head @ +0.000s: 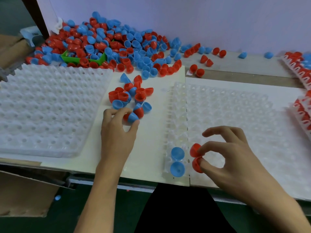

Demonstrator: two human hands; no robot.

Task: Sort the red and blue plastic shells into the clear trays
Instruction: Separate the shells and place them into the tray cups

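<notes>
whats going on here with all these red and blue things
A person is sorting plastic shells into a clear tray. The left hand pinches a blue shell from a small cluster on the white board, fed by a big mixed pile at the back. The right hand is setting two red shells into the tray's near corner, beside two blue shells already seated. Most of the tray is unfilled.

Your view is evenly and fairly brightly lit, with soft, faint shadows. The clear tray (235, 115) washes out against the white worktop (151, 135), so its pockets are perhaps unreadable. Edges bow and blur; the lower corners fall dark.
</notes>
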